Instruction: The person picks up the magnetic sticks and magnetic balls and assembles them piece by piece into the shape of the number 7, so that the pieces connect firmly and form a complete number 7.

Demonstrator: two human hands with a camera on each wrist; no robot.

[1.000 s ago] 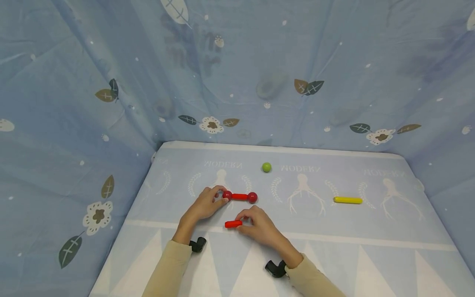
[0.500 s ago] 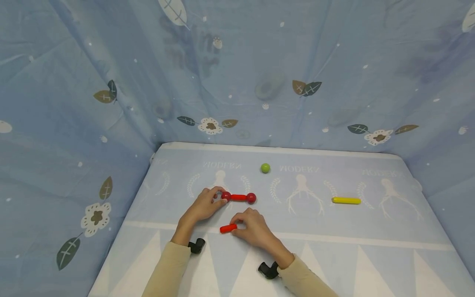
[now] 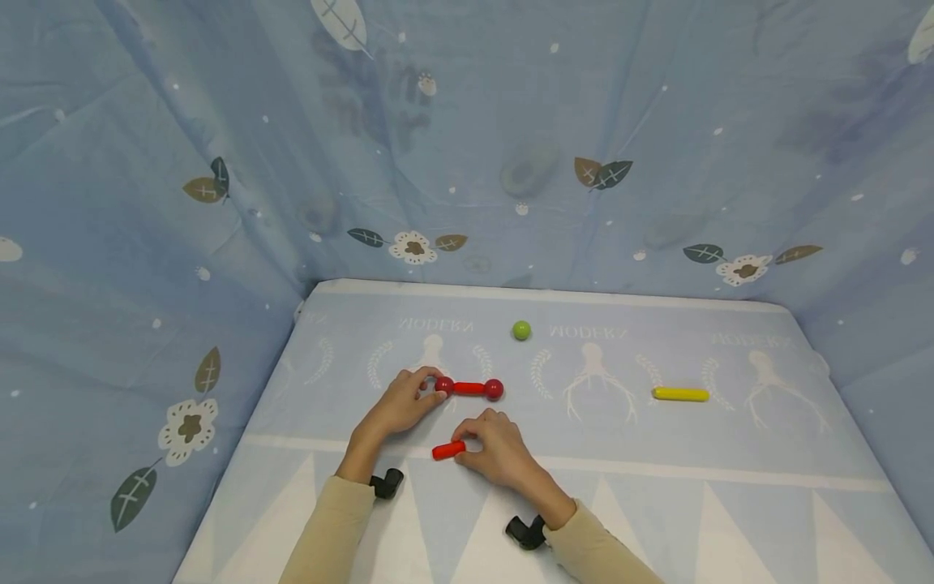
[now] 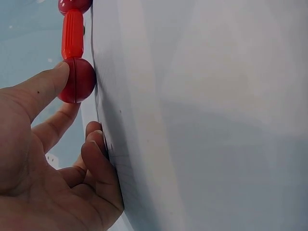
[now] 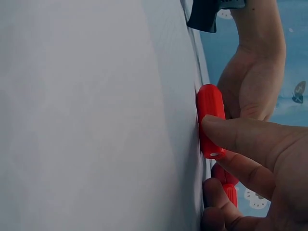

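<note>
A red rod with a red ball on each end lies on the pale blue mat. My left hand pinches its left ball between thumb and forefinger; the rod runs away from the hand. Just in front of it, my right hand pinches a loose short red stick that lies on the mat. In the right wrist view the thumb presses on that stick, with the left hand behind it.
A small green ball sits toward the back of the mat. A yellow stick lies at the right. Blue patterned cloth walls close in the back and both sides.
My right hand has slid the loose red stick a little to the left and toward me. The left hand and the balled rod have stayed put.
</note>
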